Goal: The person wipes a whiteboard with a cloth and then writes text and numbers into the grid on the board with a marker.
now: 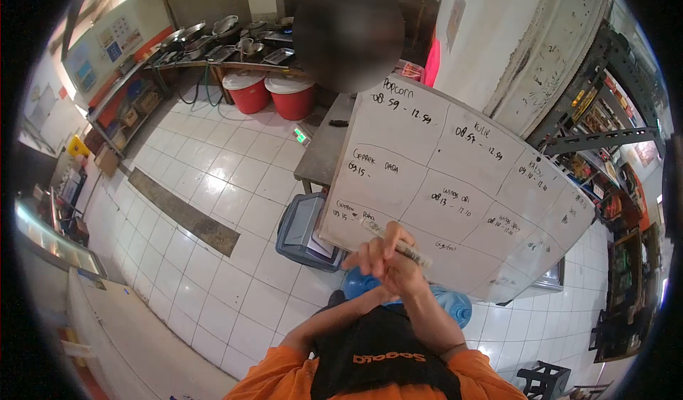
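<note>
My right hand (397,261) is closed around a marker (416,255) with a pale printed barrel. The marker slants across the fingers, its upper-left end close to the handwriting in the lower left of the whiteboard (398,186). Black lines split the board into boxes filled with written words and times. Low in front of my body, my left hand (378,297) lies against the right wrist, its fingers mostly hidden there. Blue water jugs (452,306) show behind both hands, below the board's lower edge.
Left of the board are a grey bin (302,233) and a metal table (324,147). Two red buckets (247,95) with white lids stand under a counter of pans (226,24). A black stool (544,380) is at lower right, and a metal shelf frame (605,140) juts in.
</note>
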Demonstrator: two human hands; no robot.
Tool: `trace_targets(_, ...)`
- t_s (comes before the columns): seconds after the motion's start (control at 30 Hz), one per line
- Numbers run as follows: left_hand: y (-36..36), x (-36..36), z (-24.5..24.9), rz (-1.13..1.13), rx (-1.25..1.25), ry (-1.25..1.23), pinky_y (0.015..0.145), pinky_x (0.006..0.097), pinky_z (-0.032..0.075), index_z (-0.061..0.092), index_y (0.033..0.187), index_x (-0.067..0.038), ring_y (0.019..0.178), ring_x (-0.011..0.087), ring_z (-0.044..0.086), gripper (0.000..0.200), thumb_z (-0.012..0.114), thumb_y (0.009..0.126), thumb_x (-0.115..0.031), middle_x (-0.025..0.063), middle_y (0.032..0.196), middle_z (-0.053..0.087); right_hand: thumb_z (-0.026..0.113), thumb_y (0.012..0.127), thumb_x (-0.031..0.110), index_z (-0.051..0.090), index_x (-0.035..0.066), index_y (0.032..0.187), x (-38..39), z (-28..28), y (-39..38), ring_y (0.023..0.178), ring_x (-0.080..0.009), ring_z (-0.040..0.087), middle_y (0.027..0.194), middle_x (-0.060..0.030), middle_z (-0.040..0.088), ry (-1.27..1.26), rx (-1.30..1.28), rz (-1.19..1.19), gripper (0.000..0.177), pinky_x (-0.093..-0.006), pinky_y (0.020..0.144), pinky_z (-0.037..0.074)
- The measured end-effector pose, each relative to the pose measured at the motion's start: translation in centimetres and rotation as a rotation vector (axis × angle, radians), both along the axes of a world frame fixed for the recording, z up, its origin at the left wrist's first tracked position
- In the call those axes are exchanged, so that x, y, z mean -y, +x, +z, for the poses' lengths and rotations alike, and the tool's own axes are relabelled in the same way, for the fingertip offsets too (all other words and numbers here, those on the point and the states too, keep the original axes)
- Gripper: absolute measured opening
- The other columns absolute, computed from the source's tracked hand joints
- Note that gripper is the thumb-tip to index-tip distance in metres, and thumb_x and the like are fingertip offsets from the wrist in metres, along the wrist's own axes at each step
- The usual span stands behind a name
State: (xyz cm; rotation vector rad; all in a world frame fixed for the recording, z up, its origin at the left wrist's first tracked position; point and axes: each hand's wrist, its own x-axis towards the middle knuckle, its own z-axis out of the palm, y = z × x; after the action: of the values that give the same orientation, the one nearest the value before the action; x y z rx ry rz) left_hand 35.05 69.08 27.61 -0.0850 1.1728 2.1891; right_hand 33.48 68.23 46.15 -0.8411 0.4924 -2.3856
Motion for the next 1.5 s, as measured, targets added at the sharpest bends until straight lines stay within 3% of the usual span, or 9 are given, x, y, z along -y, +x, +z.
trace_targets(0.1,-0.3,-0.2,-0.5,0.004,-0.002,0.010,0.054,0.0276,0.042,0.057,0.104,-0.002,0.068,0.0132,0.050,0.021,0.066,0.086,-0.007,0.0051,0.094,0.057,0.055,0.095,0.010,0.063,0.003,0.111,-2.2,4.2,-0.5,0.079,-0.0306,0.070,0.078,-0.0138,0.067,0.725,-0.547,-0.300,0.019,-0.0463,0.075,0.058)
trace_targets(0.17,-0.4,-0.3,-1.5,0.010,0.001,0.021,0.054,0.0276,0.042,0.057,0.104,-0.002,0.068,0.0133,0.050,0.021,0.066,0.086,-0.007,0.0052,0.095,0.057,0.059,0.090,0.010,0.062,0.003,0.120,-2.3,4.8,-2.0,0.075,-0.0281,0.071,0.085,-0.0154,0.068,0.870,-0.975,-0.637,0.031,-0.0398,0.070,0.058)
trace_targets(0.2,-0.6,-0.6,-2.1,0.016,0.003,0.032,0.054,0.0276,0.042,0.057,0.104,-0.002,0.068,0.0134,0.051,0.021,0.066,0.086,-0.007,0.0052,0.095,0.057,0.061,0.088,0.010,0.061,0.002,0.125,-2.4,5.0,-2.5,0.072,-0.0268,0.071,0.088,-0.0162,0.069,0.932,-1.191,-0.810,0.037,-0.0366,0.067,0.058)
trace_targets(0.27,-0.6,-0.8,-3.3,-0.001,0.000,0.034,0.054,0.0277,0.043,0.056,0.104,-0.002,0.068,0.0135,0.051,0.022,0.066,0.086,-0.007,0.0053,0.095,0.057,0.067,0.083,0.007,0.062,0.003,0.121,-2.5,4.1,-3.6,0.071,-0.0265,0.071,0.091,-0.0157,0.069,0.911,-1.174,-0.973,0.038,-0.0351,0.064,0.058)
trace_targets(0.4,0.6,2.3,5.6,-0.082,-0.061,-0.055,0.055,0.0279,0.044,0.057,0.105,-0.001,0.068,0.0143,0.052,0.024,0.068,0.084,-0.008,0.0069,0.096,0.058,0.077,0.074,0.002,0.064,0.004,0.109,-2.4,3.0,-5.9,0.072,-0.0247,0.071,0.092,-0.0131,0.071,0.820,-1.389,-1.290,0.037,-0.0324,0.056,0.057)
trace_targets(0.67,-0.1,0.2,0.3,-0.043,-0.028,-0.053,0.054,0.0282,0.045,0.057,0.106,0.000,0.069,0.0149,0.052,0.027,0.069,0.083,-0.008,0.0086,0.098,0.059,0.081,0.072,0.002,0.062,0.003,0.095,-2.6,1.1,-7.7,0.072,-0.0236,0.072,0.086,-0.0105,0.072,0.905,-1.442,-1.352,0.030,-0.0325,0.056,0.059)
trace_targets(1.07,0.0,-0.1,-0.2,0.003,-0.099,-0.067,0.052,0.0296,0.047,0.056,0.106,-0.001,0.070,0.0160,0.054,0.027,0.068,0.083,-0.007,0.0080,0.098,0.057,0.078,0.072,0.000,0.062,0.004,0.096,-2.5,1.1,-7.6,0.063,-0.0207,0.069,0.079,-0.0091,0.070,0.896,-1.425,-1.394,0.029,-0.0319,0.053,0.056)
trace_targets(1.23,0.2,0.7,3.4,-0.020,-0.046,-0.153,0.054,0.0297,0.048,0.056,0.106,-0.001,0.071,0.0166,0.055,0.027,0.068,0.083,-0.006,0.0076,0.098,0.057,0.078,0.071,-0.001,0.062,0.004,0.097,-2.8,1.4,-7.6,0.059,-0.0203,0.066,0.073,-0.0077,0.067,0.887,-1.435,-1.326,0.031,-0.0312,0.050,0.053)
trace_targets(1.5,0.3,1.3,4.2,-0.088,-0.030,-0.188,0.056,0.0300,0.048,0.056,0.103,-0.002,0.070,0.0161,0.053,0.025,0.070,0.084,-0.010,0.0070,0.095,0.057,0.076,0.070,-0.005,0.061,0.003,0.098,-2.8,1.5,-7.4,0.056,-0.0196,0.065,0.069,-0.0075,0.064,0.804,-1.388,-1.324,0.033,-0.0306,0.049,0.052)
